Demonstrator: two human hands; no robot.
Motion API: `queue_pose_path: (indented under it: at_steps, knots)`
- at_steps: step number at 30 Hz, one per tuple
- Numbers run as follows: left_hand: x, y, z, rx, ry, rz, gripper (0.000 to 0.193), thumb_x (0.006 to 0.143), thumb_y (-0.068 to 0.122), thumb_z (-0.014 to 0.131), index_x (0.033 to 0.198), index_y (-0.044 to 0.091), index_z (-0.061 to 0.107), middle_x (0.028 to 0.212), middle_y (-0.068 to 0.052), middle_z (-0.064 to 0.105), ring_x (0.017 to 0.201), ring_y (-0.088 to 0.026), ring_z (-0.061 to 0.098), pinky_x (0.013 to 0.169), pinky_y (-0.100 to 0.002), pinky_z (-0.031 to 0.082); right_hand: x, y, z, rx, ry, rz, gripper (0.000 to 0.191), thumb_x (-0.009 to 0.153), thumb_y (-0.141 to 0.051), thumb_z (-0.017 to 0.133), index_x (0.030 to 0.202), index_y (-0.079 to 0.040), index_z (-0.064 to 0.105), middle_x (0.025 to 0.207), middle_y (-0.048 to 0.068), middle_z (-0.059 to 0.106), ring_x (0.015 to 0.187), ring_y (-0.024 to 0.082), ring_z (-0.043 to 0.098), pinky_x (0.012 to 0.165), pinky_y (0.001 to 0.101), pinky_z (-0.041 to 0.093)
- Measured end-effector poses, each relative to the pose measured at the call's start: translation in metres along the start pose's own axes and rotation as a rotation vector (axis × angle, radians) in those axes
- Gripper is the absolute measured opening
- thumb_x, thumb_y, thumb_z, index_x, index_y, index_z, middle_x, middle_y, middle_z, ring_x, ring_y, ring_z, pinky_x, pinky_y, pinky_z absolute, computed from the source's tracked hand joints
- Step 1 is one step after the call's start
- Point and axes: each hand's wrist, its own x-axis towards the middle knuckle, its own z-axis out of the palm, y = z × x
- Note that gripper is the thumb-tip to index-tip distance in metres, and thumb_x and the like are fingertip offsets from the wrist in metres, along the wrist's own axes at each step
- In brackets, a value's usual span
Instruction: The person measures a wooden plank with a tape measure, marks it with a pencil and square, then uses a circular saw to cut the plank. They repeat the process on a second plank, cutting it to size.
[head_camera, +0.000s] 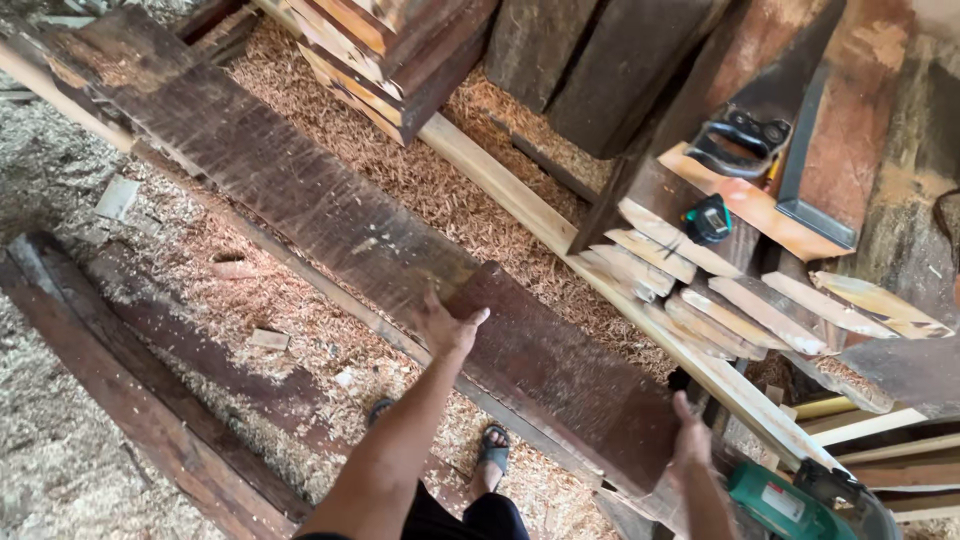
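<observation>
A long dark wooden plank (300, 190) runs diagonally from the upper left to the lower right, above a sawdust-covered floor. My left hand (450, 325) grips its near edge around the middle, thumb over the top face. My right hand (690, 440) holds the plank's lower right end. My feet in sandals (492, 447) stand on the sawdust below the plank.
A pale batten (520, 195) lies alongside the plank. Several cut wedge pieces (720, 290), a tape measure (708, 220), a hand saw (745, 135) and a square (800, 160) lie at right. A green power tool (790, 505) sits at lower right. Dark beams (120, 380) lie at left.
</observation>
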Motion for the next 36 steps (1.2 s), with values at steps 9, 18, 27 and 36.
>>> queue_pose_path:
  at_steps: [9,18,27,36]
  knots:
    - [-0.021,0.009,-0.026,-1.343,-0.262,-0.843,0.081,0.09,0.041,0.076,0.147,-0.002,0.041,0.144,-0.023,0.06,0.122,-0.04,0.066,0.105,-0.056,0.058,-0.126,-0.133,0.022,-0.282,-0.039,-0.398,0.057,0.092,-0.042,0.072,0.116,0.009,0.059,0.08,0.022,0.061,0.055,0.031,0.058,0.041,0.0445,0.044]
    - [0.039,0.104,-0.128,-1.601,-0.727,-0.253,0.079,0.089,0.049,0.068,0.144,-0.004,0.051,0.143,-0.023,0.059,0.127,-0.038,0.058,0.109,-0.054,0.044,-0.227,-0.154,0.094,0.113,-0.162,-0.62,0.049,0.092,-0.019,0.065,0.139,-0.003,0.063,0.092,0.011,0.065,0.066,0.022,0.06,0.052,0.0361,0.047]
    - [0.073,0.199,-0.246,-0.855,-0.345,0.267,0.091,0.066,0.035,0.085,0.143,0.008,0.046,0.136,-0.02,0.068,0.126,-0.033,0.065,0.112,-0.044,0.05,-0.219,-0.195,0.22,0.056,-0.63,-0.517,0.097,0.08,-0.017,0.077,0.16,-0.007,0.021,0.145,0.018,0.056,0.13,0.033,0.056,0.106,0.05,0.043]
    - [0.277,0.293,-0.304,-0.46,-0.449,0.443,0.093,0.078,0.042,0.08,0.15,-0.001,0.04,0.132,-0.021,0.067,0.121,-0.029,0.066,0.112,-0.04,0.044,-0.273,-0.294,0.382,0.416,-0.73,-0.619,0.088,0.081,-0.018,0.078,0.156,-0.002,0.035,0.139,0.021,0.061,0.131,0.034,0.057,0.113,0.048,0.041]
